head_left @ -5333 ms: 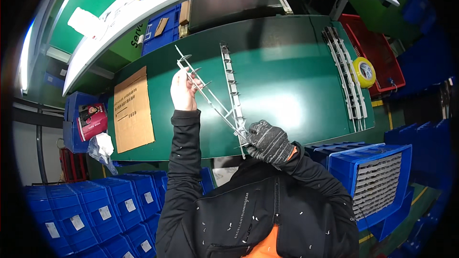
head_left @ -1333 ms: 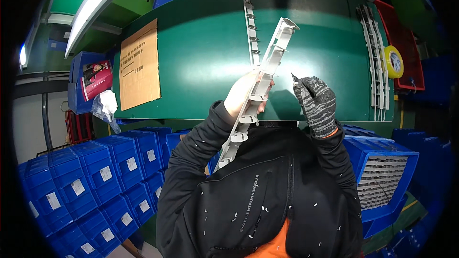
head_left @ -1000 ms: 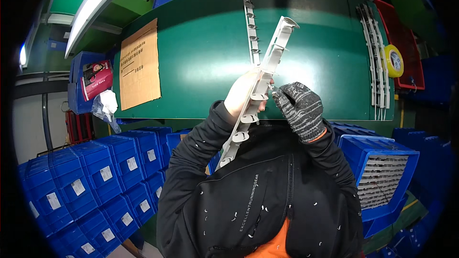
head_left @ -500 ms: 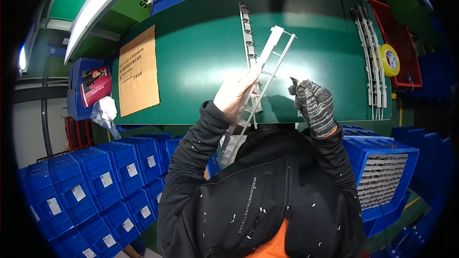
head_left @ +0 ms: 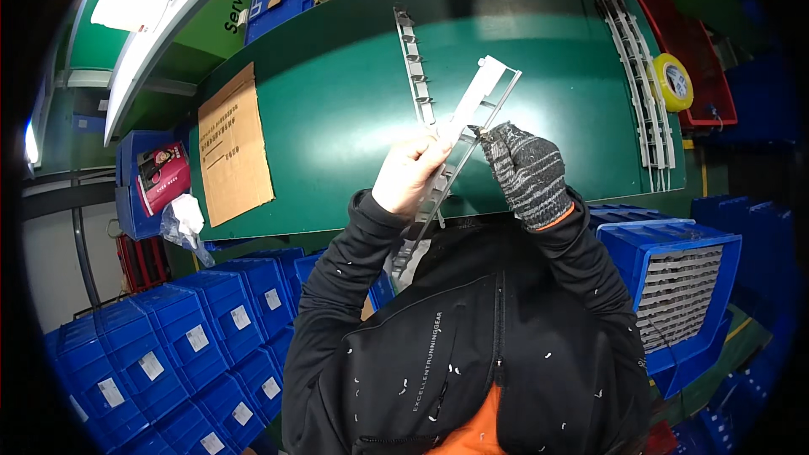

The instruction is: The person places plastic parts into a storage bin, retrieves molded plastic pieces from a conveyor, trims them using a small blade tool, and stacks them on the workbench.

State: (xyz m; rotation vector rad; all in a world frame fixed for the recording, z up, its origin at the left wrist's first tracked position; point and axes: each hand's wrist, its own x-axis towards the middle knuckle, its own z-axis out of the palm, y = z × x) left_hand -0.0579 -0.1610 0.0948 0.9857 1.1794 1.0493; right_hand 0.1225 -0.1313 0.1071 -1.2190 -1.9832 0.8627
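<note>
We hold a long grey plastic strip [head_left: 459, 147] above the green table [head_left: 337, 118], and it is tilted, with the upper end to the right. Our bare left hand [head_left: 410, 175] is closed around the middle of the strip. Our right hand [head_left: 527, 170], in a grey knitted glove, pinches the strip at its right edge, with the fingers together on it. The lower end of the strip goes down in front of our dark jacket [head_left: 455, 345], and we cannot see well where it ends. A second grey strip [head_left: 415, 67] lies flat on the table behind our hands, and its lower part is hidden by them. More strips [head_left: 638, 76] lie near the right edge, beside a yellow tape roll [head_left: 674, 82]. A brown cardboard sheet [head_left: 232, 147] lies at the left. Blue bins [head_left: 168, 345] stand below, partly cut off by the dark rim.
</note>
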